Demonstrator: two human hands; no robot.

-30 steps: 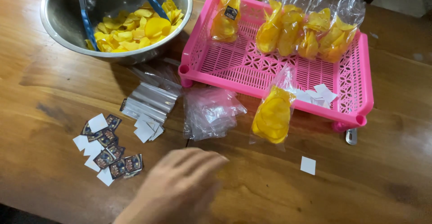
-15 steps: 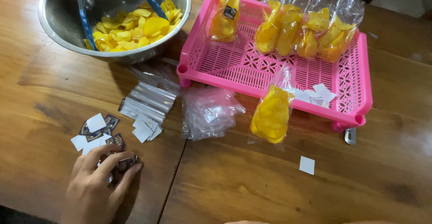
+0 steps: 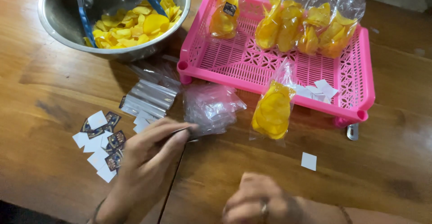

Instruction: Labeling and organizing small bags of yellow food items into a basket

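Our left hand pinches something small and thin between finger and thumb; we cannot tell if it is a sticker or a bag. Just left of it lie the little stickers, spread out so each one is easy to pick. Right past the fingertips sits the pile of clear bags. Our right hand is curled shut, and we cannot see anything in it. Farther off, a bag of yellow chips leans on the pink tray, beside the metal bowl.

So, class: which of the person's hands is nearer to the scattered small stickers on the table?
Left. The left hand lies right beside the stickers, just to their right; the right hand is farther right, near the bottom edge.
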